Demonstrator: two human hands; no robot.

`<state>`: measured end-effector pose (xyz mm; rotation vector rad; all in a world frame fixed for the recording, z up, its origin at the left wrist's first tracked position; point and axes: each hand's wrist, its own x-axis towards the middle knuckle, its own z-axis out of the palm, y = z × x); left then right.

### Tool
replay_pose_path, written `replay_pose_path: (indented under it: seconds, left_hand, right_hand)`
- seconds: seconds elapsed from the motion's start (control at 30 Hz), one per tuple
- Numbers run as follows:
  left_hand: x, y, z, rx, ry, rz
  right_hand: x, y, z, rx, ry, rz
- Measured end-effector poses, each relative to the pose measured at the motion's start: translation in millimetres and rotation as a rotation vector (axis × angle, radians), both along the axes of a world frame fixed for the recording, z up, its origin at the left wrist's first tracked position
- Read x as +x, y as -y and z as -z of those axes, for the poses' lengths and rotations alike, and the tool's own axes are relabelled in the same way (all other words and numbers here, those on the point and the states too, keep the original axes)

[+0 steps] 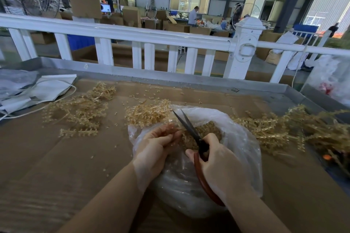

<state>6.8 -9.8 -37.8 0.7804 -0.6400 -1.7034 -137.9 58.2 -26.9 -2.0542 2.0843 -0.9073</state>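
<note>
Sprue strip (pixel 172 131) pinched in my left hand (pixel 152 148) | right hand (pixel 219 162) grips open scissors (pixel 190 129) beside it | mid-trim; next I snip over bag (pixel 244 149)

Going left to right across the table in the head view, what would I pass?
Flat white bags with cord handles, loose heap of pale golden plastic sprigs, left hand pinching one golden sprig, red-handled scissors with dark blades, right hand gripping them, another heap of golden sprigs, white plastic sack with red print.
</note>
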Motion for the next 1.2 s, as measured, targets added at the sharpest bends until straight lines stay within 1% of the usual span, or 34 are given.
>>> replay_pose_path:
  seconds: [0.1, 0.2, 0.37, 0.57, 0.7, 0.8, 0.93, 1.07, 1.13, 1.2]
  left_hand:
    - [-3, 1, 2, -0.016, 0.081, -0.026]
    - [-5, 1, 4, -0.022, 0.111, -0.046]
    - [-5, -1, 4, -0.028, 0.108, -0.100]
    - [-6, -4, 6, -0.135, 0.179, -0.186]
    - [-4, -5, 8, -0.176, 0.128, -0.151]
    - [-4, -5, 7, -0.163, 0.107, -0.106]
    - [-4, -7, 7, -0.174, 0.161, -0.055]
    - [0, -8, 9, -0.232, 0.200, -0.003]
    - [1, -8, 11, -0.260, 0.267, -0.009]
    - [2, -9, 11, -0.280, 0.295, -0.022]
  right_hand:
    - [0, 3, 9, -0.021, -0.046, 0.032]
    - [1, 2, 16, -0.052, -0.070, 0.046]
    - [2, 1, 19, -0.117, -0.050, 0.055]
    - [3, -2, 20, -0.172, -0.008, 0.074]
    - [3, -3, 20, -0.181, -0.006, 0.082]
    - [2, -3, 21, -0.201, -0.013, 0.093]
    - [2, -4, 22, -0.202, -0.011, 0.094]
    - [1, -4, 22, -0.207, -0.001, 0.090]
    - [1, -4, 23, -0.210, 0.001, 0.097]
    - [1, -4, 23, -0.212, -0.004, 0.100]
